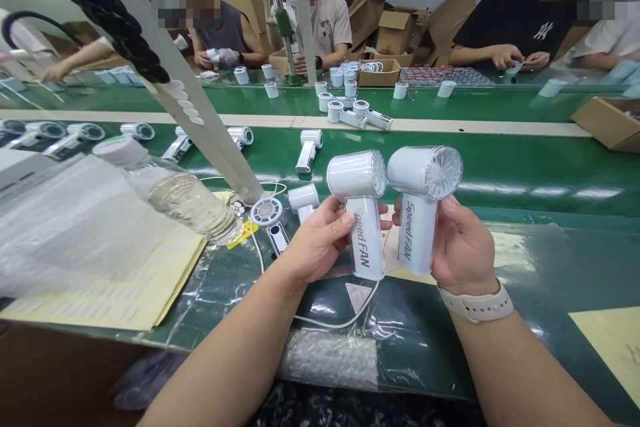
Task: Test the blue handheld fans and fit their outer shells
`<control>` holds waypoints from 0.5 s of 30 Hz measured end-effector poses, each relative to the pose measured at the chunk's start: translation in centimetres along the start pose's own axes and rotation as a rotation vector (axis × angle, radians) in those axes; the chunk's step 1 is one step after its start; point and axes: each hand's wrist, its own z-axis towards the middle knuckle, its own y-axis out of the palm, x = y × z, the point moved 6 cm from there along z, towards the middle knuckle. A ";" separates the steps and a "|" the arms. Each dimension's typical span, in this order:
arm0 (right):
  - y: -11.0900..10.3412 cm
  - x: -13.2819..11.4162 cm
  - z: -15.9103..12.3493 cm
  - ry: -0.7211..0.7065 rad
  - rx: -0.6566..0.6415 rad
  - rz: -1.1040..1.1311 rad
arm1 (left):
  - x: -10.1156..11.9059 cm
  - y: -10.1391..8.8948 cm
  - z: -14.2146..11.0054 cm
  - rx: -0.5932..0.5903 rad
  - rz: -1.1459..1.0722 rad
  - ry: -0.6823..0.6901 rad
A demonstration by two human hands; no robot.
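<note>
My left hand (323, 240) is closed around the handle of a white handheld fan (357, 177). A second white handheld fan (413, 173) stands upright in my right hand (463, 243), its round grille facing right. Both handles carry the words "Speed FAN", and clear film seems to wrap them. The two heads are side by side, touching or nearly so. Just beyond my left hand, one more fan (303, 199) lies on the bench, and a fan with a blue-ringed head (267, 212) lies beside it. A white cable (340, 325) loops below my hands.
A slanted grey post (215, 140) rises at left, near a clear plastic bottle (185, 197) on yellow sheets (185, 273). Several fans lie along the green conveyor (450, 167). Co-workers sit across it, with cardboard boxes (395, 30) behind them. An open carton (607, 123) stands right.
</note>
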 end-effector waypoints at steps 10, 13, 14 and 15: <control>0.4 0.6 -0.1 0.033 0.122 0.028 | -0.6 -1.2 0.3 0.101 0.078 0.022; 0.6 0.8 -0.2 0.046 0.150 0.008 | -0.4 -1.2 0.3 0.100 0.093 0.035; 0.7 0.8 -0.3 0.059 0.161 0.009 | -0.3 -1.2 0.3 0.101 0.096 0.040; 0.8 0.9 -0.4 0.073 0.174 0.015 | -0.2 -1.2 0.3 0.103 0.097 0.045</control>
